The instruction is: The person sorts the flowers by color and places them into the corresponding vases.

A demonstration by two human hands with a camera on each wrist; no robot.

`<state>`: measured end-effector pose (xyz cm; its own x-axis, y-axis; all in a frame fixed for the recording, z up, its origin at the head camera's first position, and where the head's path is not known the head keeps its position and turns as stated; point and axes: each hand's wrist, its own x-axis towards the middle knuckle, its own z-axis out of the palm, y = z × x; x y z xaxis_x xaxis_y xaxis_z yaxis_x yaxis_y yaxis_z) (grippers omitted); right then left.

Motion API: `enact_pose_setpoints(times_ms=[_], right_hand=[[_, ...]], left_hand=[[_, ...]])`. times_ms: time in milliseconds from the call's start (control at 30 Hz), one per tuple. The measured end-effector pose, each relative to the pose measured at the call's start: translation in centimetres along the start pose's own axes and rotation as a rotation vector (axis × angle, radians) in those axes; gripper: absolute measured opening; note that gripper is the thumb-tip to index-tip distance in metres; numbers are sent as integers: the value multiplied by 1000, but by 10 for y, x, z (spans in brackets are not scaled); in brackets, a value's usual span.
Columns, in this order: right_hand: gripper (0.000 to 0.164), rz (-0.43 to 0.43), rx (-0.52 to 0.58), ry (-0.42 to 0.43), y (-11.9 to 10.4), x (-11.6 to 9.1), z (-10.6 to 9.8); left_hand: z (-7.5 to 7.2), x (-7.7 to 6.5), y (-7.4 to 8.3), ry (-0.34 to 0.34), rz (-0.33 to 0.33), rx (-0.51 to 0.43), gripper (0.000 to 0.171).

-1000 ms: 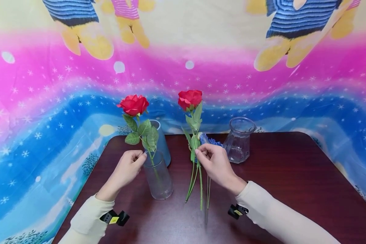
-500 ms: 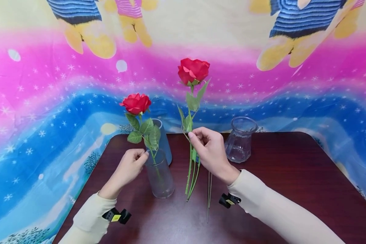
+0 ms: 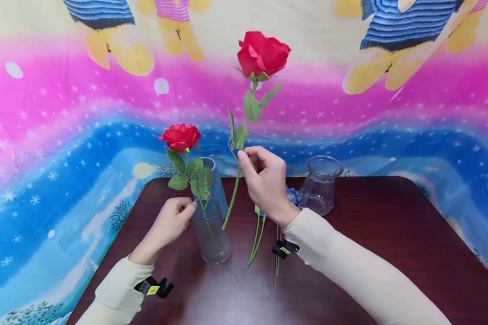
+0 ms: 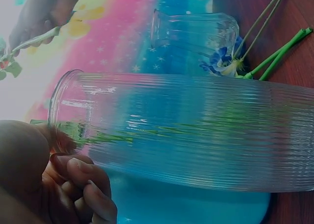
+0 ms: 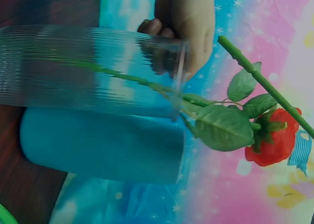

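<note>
My left hand (image 3: 171,223) pinches the rim of a ribbed clear glass vase (image 3: 214,246). One red rose (image 3: 180,137) stands in that vase, its stem showing through the glass in the right wrist view. My right hand (image 3: 265,183) pinches the stem of a second red rose (image 3: 263,55) between thumb and fingers. This rose is up in the air, right of the vase, its bloom high and its cut stem end (image 5: 230,48) low, near the vase's rim but outside it.
Behind the ribbed vase stands a blue vase (image 5: 98,145). A flared clear vase (image 3: 320,187) stands further right. Blue flowers (image 4: 221,62) and several loose stems (image 3: 255,248) lie on the dark wooden table (image 3: 390,234). A printed cloth (image 3: 309,99) hangs behind.
My right hand has lifted the second rose off the table and carried it up and left towards the ribbed vase. My left hand has stayed at the rim.
</note>
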<state>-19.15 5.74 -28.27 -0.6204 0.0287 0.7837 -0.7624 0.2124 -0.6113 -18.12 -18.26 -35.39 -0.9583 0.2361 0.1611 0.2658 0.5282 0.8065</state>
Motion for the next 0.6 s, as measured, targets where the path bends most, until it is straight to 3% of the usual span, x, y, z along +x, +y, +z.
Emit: enact_pose_setpoints(times_ms=[300,600], right_hand=[[14,-78,9,34,-8,19,20],[14,-130,-103,-17,8,6,37]], left_hand=[[0,1,0,-6,4,1,45],[0,-1,3,6,2,-10,45]])
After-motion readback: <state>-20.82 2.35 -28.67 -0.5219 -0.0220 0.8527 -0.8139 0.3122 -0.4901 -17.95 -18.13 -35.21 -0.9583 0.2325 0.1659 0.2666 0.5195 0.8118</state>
